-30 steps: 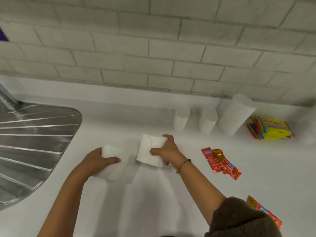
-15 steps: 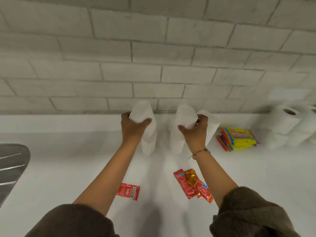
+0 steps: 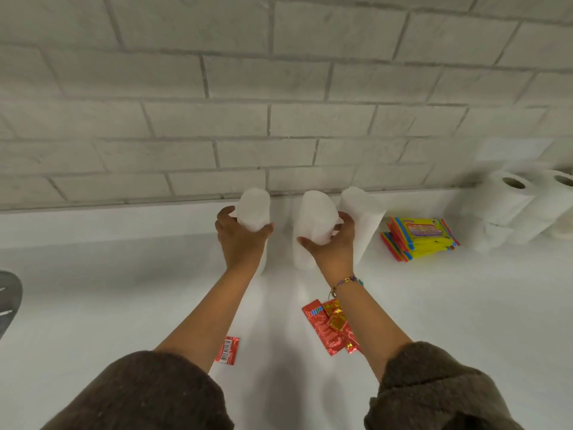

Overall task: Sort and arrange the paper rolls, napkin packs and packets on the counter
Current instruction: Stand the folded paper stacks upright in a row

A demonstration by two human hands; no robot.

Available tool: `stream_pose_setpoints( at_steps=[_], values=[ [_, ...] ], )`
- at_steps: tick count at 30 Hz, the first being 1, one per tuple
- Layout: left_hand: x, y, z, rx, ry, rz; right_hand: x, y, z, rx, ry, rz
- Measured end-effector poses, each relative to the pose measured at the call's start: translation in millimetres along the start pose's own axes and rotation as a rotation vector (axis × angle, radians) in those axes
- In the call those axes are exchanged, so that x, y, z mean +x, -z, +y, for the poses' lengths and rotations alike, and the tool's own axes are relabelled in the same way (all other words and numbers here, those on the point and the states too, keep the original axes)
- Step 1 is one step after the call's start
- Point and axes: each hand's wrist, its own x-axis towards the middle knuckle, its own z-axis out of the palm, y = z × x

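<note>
My left hand grips a white paper roll that sits on top of another white roll by the back wall. My right hand grips a second white paper roll, also stacked on a roll below. A taller white roll stands just right of it. Yellow napkin packs lie in a stack further right. Red packets lie on the counter under my right forearm. A single red packet lies beside my left forearm.
Large paper towel rolls are piled at the far right against the brick wall. A steel sink edge shows at the far left. The white counter stretches across the view.
Both hands lifted white rolls from the middle of the counter and carried them to the back wall, onto the standing rolls. Since half a second ago they have barely moved.
</note>
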Motion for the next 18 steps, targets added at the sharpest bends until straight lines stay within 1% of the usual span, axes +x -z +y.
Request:
stream_pose_setpoints(
  at_steps=[5,8,11,13,16,18],
  values=[
    [-5.7,18.1,-2.3,0.038,0.044,-0.058,-27.3,23.4,5.1,-0.014,0.004,-0.030],
    [-27.7,43.8,-16.5,0.088,-0.048,-0.128,-56.9,42.9,21.6,-0.087,0.049,-0.089],
    [-64.0,74.0,-45.1,0.210,-0.176,-0.251,-85.8,58.7,44.7,-0.275,0.094,-0.165],
    [-90.7,91.5,-69.3,0.291,-0.187,-0.299,-104.5,66.3,60.1,-0.421,0.125,-0.211],
    [-126.4,106.8,-101.7,0.440,-0.210,-0.305,-131.5,70.6,79.0,-0.624,0.210,-0.271],
    [-142.7,110.3,-117.5,0.526,-0.254,-0.284,-143.8,69.4,87.9,-0.741,0.222,-0.326]
  ],
)
